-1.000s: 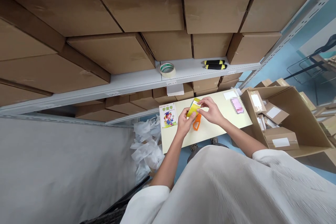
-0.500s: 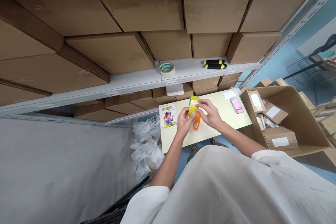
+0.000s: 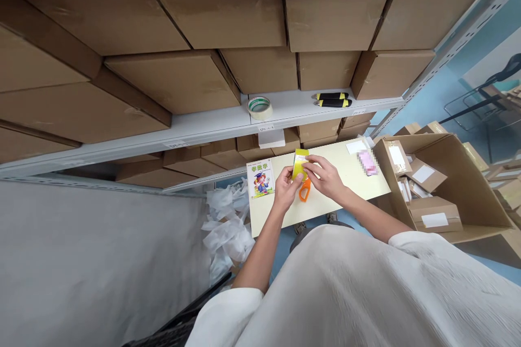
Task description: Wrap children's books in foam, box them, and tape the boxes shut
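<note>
In my left hand (image 3: 286, 187) is a yellow tape roll (image 3: 300, 165) with a white label strip, its narrow side gripped between thumb and fingers. From the other side, the fingertips of my right hand (image 3: 325, 174) pinch at its face near the label. Directly below the roll, an orange looped handle (image 3: 304, 191), like that of scissors, shows over the pale table (image 3: 321, 207). The rest of that tool is hidden. A picture book (image 3: 261, 179) with a cartoon figure on its cover lies left of my hands.
A shelf with brown boxes (image 3: 329, 5) rises ahead, holding a clear tape roll (image 3: 259, 108) and two black-yellow cutters (image 3: 332, 100). At right stands an open carton (image 3: 476, 190) with small parcels. A blurred pink item (image 3: 368, 162) lies on the table; crumpled white plastic (image 3: 230, 227) is at left.
The yellow tape roll has turned slightly between my hands. My right fingers have shifted a little lower on its face. Everything around stays put.
</note>
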Motion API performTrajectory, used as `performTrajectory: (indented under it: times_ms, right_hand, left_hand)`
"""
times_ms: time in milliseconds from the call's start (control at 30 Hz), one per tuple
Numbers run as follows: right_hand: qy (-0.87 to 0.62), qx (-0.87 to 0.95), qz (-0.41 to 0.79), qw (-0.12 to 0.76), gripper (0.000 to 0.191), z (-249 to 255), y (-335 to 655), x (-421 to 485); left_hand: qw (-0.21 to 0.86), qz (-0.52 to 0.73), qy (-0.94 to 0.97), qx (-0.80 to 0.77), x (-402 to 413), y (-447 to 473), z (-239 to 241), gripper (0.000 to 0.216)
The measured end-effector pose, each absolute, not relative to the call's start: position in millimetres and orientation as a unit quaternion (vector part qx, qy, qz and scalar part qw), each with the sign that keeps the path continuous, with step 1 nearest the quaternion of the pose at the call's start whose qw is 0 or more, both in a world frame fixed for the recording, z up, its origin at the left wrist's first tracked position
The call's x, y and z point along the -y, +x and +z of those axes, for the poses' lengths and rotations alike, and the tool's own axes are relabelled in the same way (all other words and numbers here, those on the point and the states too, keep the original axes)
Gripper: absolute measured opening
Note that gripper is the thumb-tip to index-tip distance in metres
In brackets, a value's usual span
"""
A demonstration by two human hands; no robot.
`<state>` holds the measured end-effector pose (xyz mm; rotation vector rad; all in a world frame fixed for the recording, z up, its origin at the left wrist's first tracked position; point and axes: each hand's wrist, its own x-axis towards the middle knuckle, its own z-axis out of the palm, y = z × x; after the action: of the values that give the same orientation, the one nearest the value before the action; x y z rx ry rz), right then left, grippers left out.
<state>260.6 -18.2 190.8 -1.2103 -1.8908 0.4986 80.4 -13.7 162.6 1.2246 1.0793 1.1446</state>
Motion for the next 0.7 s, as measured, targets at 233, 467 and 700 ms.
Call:
performTrajectory:
  times_ms: [233, 467, 700]
  right_hand:
    - [-0.468, 0.771, 0.219, 0.372, 0.019, 209.2, 275.4, -2.5]
    - [-0.401, 0.781, 0.337, 0.341, 0.024, 235.5, 291.0, -14.6]
    - [-0.352, 0.785, 0.422, 0.285, 0.028, 247.6, 296.0, -17.4]
  left_hand:
    - [0.559, 0.435, 0.528, -0.468, 9.0, 69.5, 172.2, 0.048]
    - [0.548, 0.382, 0.58, -0.466, -0.8, 61.8, 184.3, 0.025]
    - [0.53, 0.365, 0.597, -0.479, -6.5, 67.6, 193.9, 0.024]
